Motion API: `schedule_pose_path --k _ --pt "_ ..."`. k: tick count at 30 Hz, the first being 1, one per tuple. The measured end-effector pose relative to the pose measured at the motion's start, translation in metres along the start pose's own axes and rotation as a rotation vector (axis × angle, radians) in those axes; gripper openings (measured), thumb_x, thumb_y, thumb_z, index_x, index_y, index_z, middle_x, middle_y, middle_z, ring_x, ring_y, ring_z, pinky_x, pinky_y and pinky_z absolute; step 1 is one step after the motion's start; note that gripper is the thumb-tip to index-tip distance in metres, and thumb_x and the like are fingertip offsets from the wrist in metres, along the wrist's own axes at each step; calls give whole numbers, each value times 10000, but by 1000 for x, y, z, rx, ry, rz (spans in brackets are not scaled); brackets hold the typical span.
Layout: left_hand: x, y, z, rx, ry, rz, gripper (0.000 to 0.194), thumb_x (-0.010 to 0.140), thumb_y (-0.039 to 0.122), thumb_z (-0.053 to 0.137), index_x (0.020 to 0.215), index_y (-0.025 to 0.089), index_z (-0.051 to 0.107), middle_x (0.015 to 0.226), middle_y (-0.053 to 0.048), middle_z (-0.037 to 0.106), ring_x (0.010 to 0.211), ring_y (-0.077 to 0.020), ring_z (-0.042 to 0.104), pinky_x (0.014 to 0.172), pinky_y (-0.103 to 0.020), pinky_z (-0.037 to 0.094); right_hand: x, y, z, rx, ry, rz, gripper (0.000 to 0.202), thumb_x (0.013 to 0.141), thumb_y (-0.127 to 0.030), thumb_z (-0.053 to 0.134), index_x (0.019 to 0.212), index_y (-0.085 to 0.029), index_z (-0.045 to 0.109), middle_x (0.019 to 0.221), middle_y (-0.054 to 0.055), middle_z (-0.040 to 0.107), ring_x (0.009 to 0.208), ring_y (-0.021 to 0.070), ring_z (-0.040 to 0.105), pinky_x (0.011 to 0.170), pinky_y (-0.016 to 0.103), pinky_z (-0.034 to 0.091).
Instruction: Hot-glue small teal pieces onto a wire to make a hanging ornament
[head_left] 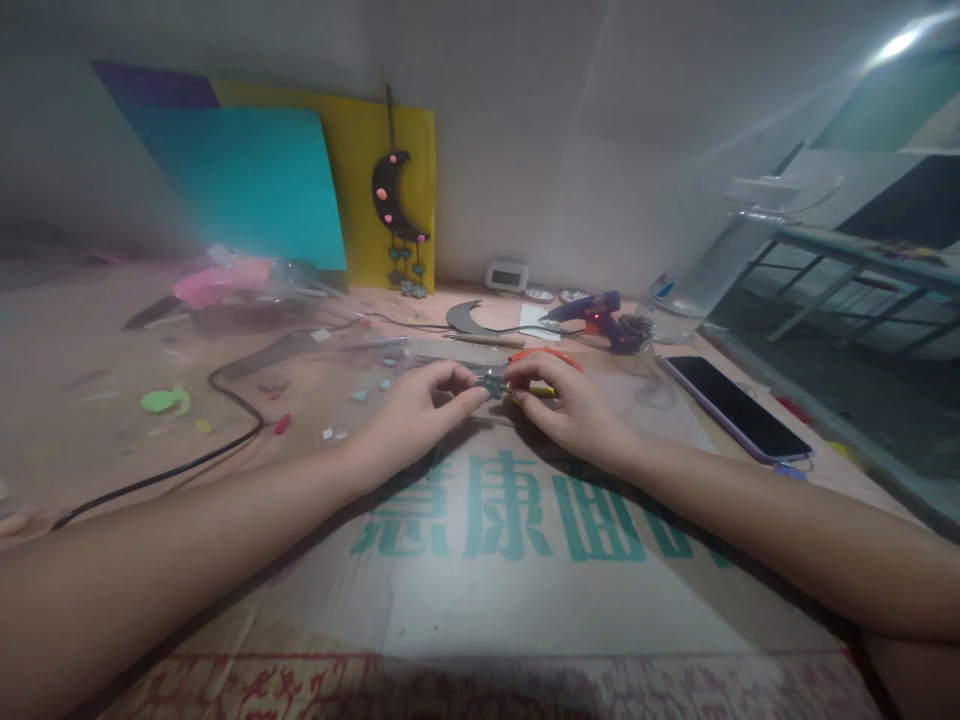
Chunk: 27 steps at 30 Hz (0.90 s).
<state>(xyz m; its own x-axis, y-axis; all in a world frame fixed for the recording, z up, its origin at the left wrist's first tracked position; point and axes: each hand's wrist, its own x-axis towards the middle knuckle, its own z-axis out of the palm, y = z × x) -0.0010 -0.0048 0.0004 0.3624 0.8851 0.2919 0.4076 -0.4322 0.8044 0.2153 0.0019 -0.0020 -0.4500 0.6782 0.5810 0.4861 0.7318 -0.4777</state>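
Observation:
My left hand [450, 392] and my right hand [561, 402] meet over the middle of the table. Between their fingertips is a small dark teal piece [492, 383], perhaps flower-shaped but too small and blurred to tell. Thumb and fingers of my left hand pinch its left side; those of my right hand close at its right side. A thin yellow stick-like thing [543, 391] shows by my right fingers; whether I touch it is hidden. Just behind my right hand lies a red-orange curved handle [555, 354]. A grey crescent cutout [469, 318] lies farther back.
A glue gun [592, 315] with a red light stands at the back right; its black cord [251, 400] runs left. A phone [735, 405] lies right. Scraps and a green piece [161, 401] lie left. A decorated moon hanging [391, 195] leans against yellow card [352, 160].

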Motion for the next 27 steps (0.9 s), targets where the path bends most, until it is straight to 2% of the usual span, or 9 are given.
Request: schedule_pose_path --k 7,14,21,24,27 --pt "1 1 0 -3 2 3 234 874 403 571 849 176 623 823 6 665 748 -143 594 690 -240 454 -2 5 1 -11 -16 -13 434 707 62 446 1018 -203 593 987 52 601 944 185 582 813 334 504" --pt "0 -1 1 -21 1 -4 222 873 398 577 852 181 621 827 11 661 742 -138 593 690 -242 451 0 4 1 -25 -11 -42 304 790 -5 484 1002 -194 592 934 48 582 852 174 562 788 339 475" --pt "1 0 1 -9 -3 -5 242 870 416 573 848 179 616 819 6 656 743 -144 593 688 -251 457 -1 3 0 -80 -4 -48 408 657 62 448 950 -193 572 790 -5 458 736 156 483 713 306 415" --pt "1 1 0 4 -2 -7 239 868 412 570 845 180 619 816 2 661 749 -149 597 690 -255 463 -2 3 0 -80 -8 -32 365 678 48 452 924 -199 560 773 -9 444 721 156 468 690 297 400" --pt "1 2 0 15 -5 -5 224 867 397 569 844 181 622 823 0 668 764 -152 603 699 -254 468 -2 2 0 -60 -1 5 273 767 1 469 923 -205 558 809 6 485 742 160 489 689 297 409"
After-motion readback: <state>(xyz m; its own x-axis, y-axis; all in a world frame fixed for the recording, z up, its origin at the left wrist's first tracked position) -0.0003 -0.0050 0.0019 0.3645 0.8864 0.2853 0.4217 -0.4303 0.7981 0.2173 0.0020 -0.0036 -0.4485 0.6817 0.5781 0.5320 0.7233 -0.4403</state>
